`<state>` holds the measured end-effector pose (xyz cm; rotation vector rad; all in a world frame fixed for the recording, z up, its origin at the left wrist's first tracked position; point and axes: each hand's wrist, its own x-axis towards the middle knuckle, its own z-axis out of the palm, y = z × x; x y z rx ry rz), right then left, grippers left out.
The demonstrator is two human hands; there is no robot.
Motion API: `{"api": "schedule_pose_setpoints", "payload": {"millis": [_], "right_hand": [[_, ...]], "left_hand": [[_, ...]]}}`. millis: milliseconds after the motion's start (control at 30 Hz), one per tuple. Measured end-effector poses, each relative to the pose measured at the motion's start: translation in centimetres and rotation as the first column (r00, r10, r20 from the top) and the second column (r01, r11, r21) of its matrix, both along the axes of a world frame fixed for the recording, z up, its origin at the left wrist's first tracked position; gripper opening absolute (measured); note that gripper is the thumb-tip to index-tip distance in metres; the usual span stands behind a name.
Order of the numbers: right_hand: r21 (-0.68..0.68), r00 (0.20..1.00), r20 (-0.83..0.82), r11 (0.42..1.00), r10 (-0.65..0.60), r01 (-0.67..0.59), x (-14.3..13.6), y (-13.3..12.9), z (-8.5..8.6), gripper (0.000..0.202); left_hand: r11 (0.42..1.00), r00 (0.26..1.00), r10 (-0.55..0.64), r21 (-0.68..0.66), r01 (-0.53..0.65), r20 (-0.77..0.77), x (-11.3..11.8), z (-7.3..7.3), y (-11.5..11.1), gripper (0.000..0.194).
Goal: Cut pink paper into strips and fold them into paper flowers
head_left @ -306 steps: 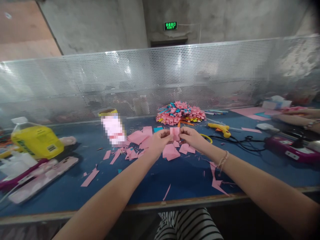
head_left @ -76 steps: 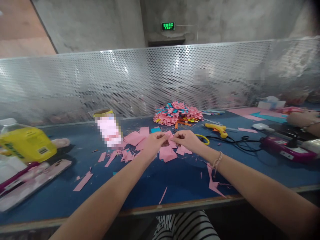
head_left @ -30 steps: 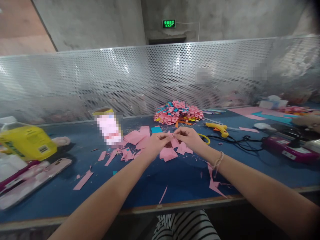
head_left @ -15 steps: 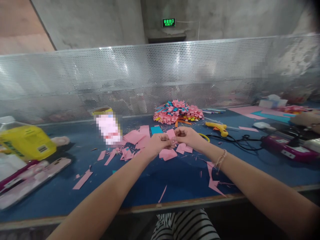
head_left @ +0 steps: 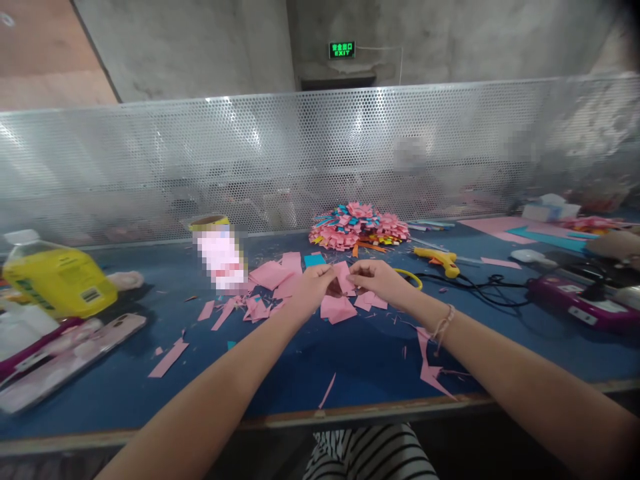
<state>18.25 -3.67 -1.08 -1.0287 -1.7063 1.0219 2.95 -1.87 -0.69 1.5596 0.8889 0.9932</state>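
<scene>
A small piece of pink paper (head_left: 343,275) is pinched between my two hands above the middle of the table. My left hand (head_left: 316,288) has its fingers closed on the paper's left side. From the right, my right hand (head_left: 376,279) grips the opposite edge with thumb and fingertips. Just below the hands lie several cut pink paper pieces (head_left: 336,309). Larger pink sheets (head_left: 273,273) and a blue paper piece (head_left: 315,260) are to the left of and behind them.
Behind my hands sits a heap of pink, blue and yellow paper flowers (head_left: 357,227). A yellow glue gun (head_left: 437,260) and a purple power strip (head_left: 575,300) lie to the right. At left are a yellow bottle (head_left: 60,280) and a phone (head_left: 75,360). A perforated metal screen (head_left: 280,153) borders the table.
The pink paper between my fingers is turned slightly and shows more of its face. My hands stay in nearly the same place; the whole view has shifted a little.
</scene>
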Motion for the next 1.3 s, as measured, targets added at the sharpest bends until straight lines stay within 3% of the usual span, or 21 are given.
{"api": "schedule_pose_setpoints", "payload": {"millis": [100, 200, 333, 467, 733, 1033, 1300], "right_hand": [[-0.010, 1.000, 0.009, 1.000, -0.004, 0.004, -0.1, -0.1, 0.0, 0.013], [0.014, 0.998, 0.037, 0.999, -0.042, 0.041, -0.1, -0.1, -0.1, 0.013], [0.127, 0.983, 0.156, 0.989, -0.097, 0.078, -0.1, 0.1, -0.1, 0.014], [0.217, 0.952, 0.253, 0.969, -0.173, 0.119, 0.0, 0.1, -0.1, 0.013], [0.350, 0.896, 0.264, 0.901, -0.358, 0.256, 0.2, 0.3, -0.2, 0.013], [0.370, 0.914, 0.269, 0.909, -0.303, 0.193, -0.2, -0.4, 0.3, 0.014], [0.378, 0.905, 0.234, 0.891, -0.354, 0.251, -0.2, -0.5, 0.3, 0.008]], "left_hand": [[0.998, 0.994, 0.036, 0.049, -0.031, -0.104, 0.0, 0.1, -0.1, 0.030], [0.966, 0.961, 0.151, 0.240, -0.093, -0.234, -0.3, 0.3, -0.1, 0.030], [0.914, 0.937, 0.241, 0.383, -0.133, -0.252, -0.6, 0.3, -0.1, 0.022], [0.919, 0.945, 0.225, 0.373, -0.125, -0.237, -0.6, 0.0, 0.0, 0.017], [0.938, 0.968, 0.227, 0.291, -0.188, -0.106, -0.2, 0.0, -0.1, 0.013], [0.970, 0.989, 0.126, 0.216, -0.108, -0.073, 0.1, 0.2, -0.4, 0.003], [0.971, 0.990, 0.128, 0.212, -0.114, -0.057, 0.4, -0.5, -0.1, 0.023]]}}
